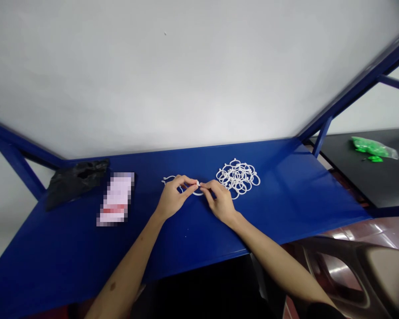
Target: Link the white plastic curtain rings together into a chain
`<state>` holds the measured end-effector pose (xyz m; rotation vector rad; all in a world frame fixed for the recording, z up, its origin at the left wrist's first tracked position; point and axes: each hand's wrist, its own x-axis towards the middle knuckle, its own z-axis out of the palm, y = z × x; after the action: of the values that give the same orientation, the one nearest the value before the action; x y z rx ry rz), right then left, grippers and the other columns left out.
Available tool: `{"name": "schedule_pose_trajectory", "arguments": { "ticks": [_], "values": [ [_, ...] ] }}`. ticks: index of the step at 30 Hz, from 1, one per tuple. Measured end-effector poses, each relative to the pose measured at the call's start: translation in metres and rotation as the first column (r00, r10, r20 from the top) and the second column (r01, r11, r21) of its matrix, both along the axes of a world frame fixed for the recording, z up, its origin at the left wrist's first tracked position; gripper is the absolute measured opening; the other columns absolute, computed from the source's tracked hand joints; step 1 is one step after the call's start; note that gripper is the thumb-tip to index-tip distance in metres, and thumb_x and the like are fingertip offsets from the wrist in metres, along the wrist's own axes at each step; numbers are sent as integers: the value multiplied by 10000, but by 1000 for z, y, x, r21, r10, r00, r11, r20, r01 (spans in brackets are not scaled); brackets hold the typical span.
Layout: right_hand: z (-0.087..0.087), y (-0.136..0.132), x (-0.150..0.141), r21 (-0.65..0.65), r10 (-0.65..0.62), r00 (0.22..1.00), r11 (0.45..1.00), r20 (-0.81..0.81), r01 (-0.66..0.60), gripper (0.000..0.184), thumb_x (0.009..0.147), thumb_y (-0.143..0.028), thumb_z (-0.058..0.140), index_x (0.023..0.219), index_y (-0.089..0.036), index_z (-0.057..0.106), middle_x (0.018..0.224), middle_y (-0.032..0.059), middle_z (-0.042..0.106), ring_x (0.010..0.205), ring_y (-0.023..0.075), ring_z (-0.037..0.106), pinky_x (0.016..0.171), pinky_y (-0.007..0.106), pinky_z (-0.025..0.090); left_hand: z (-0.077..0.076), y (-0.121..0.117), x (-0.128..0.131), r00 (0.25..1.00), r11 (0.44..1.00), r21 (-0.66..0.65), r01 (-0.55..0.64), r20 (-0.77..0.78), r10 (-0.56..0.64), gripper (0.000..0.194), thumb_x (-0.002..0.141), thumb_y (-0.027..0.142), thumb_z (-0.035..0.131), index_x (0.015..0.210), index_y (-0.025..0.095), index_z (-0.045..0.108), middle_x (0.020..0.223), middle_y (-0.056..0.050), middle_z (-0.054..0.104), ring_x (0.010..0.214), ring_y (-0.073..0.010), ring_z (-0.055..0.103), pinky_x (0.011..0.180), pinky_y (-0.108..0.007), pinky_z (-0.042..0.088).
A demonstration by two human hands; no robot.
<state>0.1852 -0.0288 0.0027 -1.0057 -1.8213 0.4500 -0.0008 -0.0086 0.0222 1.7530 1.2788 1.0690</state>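
Note:
Both hands meet over the middle of a blue table [286, 208]. My left hand [173, 197] pinches a white plastic ring [197, 191] between thumb and fingers. My right hand [220, 201] pinches the same ring from the other side, fingertips almost touching the left ones. Another white ring [168, 179] lies on the table just behind my left hand. To the right of my hands rests a flat cluster of several linked white rings [238, 177].
A black plastic bag [75, 180] lies at the table's back left, with a blurred pink-and-white packet [115, 199] beside it. A bag of green parts [373, 148] sits on a dark table [379, 181] to the right. A dark chair [355, 274] stands at lower right.

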Motion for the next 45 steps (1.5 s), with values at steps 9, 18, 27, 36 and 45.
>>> {"name": "schedule_pose_trajectory", "arguments": {
  "ticks": [9, 18, 27, 36, 45],
  "values": [
    [32, 13, 18, 112, -183, 982, 976, -46, 187, 115, 978, -273, 553, 956, -239, 661, 890, 58, 665, 681, 168, 609, 648, 328, 533, -6, 16, -34, 784, 974, 210, -80, -590, 192, 273, 905, 227, 528, 1133, 216, 676, 1089, -96, 662, 1047, -270, 564, 950, -450, 462],
    [37, 54, 123, -22, -599, 800, 800, 39, 600, 237, 898, -390, 565, 914, -186, 685, 846, 65, 701, 652, 159, 584, 639, 311, 500, 9, 8, -39, 593, 998, -6, -69, -804, 36, 336, 834, 175, 535, 1152, 218, 634, 1068, -91, 652, 1053, -303, 567, 897, -453, 440],
    [-5, 68, 196, -276, -570, 764, 715, 301, 642, 256, 844, -389, 592, 884, -172, 721, 806, 71, 736, 703, 190, 634, 715, 326, 477, -2, 14, -41, 613, 999, 33, -42, -788, 52, 141, 919, 246, 515, 938, 226, 653, 996, -71, 694, 976, -291, 577, 815, -420, 416],
    [-13, 66, 194, -227, -530, 785, 761, 320, 607, 268, 877, -398, 563, 903, -182, 720, 885, 92, 747, 762, 207, 656, 770, 351, 499, -4, 18, -45, 644, 991, 117, -60, -754, 128, 138, 913, 258, 511, 831, 227, 617, 967, -68, 688, 950, -290, 572, 818, -432, 429],
    [-13, 64, 192, -230, -543, 794, 764, 274, 602, 241, 874, -386, 587, 917, -184, 712, 920, 90, 731, 745, 202, 646, 776, 362, 509, 2, 17, -40, 749, 979, 174, -108, -633, 195, 96, 899, 237, 533, 822, 233, 590, 845, -35, 678, 867, -247, 587, 805, -389, 444]
  ]
}}
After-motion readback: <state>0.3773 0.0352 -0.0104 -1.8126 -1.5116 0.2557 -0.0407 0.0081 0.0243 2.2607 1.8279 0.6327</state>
